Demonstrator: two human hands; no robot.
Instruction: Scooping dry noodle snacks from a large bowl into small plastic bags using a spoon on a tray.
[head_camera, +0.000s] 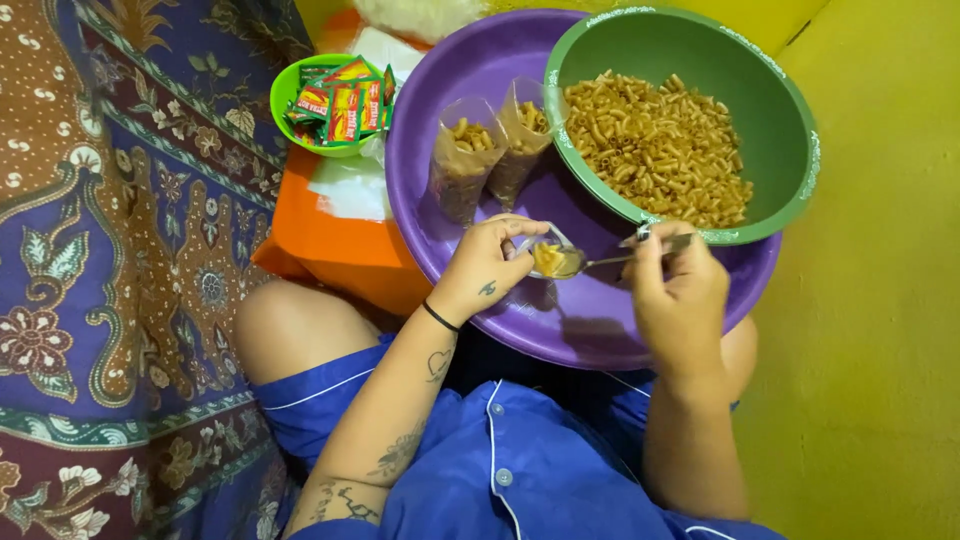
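Pasta bowl (790, 120) in basin (440, 150), sachet bowl (283, 95) left, w/ bags (465, 165) between.

The left hand (490, 262) pinches a small clear bag (545, 255) open; the right hand (675, 300) holds a spoon (610, 258) at its mouth. Beyond the fingers (520, 232), a green bowl (790, 120) of macaroni (660, 140) sits in a purple basin (450, 100).

Yellow wall (880, 300) at right; patterned batik cloth (110, 270), perhaps bedding, left.

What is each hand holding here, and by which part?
The right hand holds a metal spoon by the end of its handle. The left hand pinches a small clear plastic bag at its open mouth, against the spoon's bowl.
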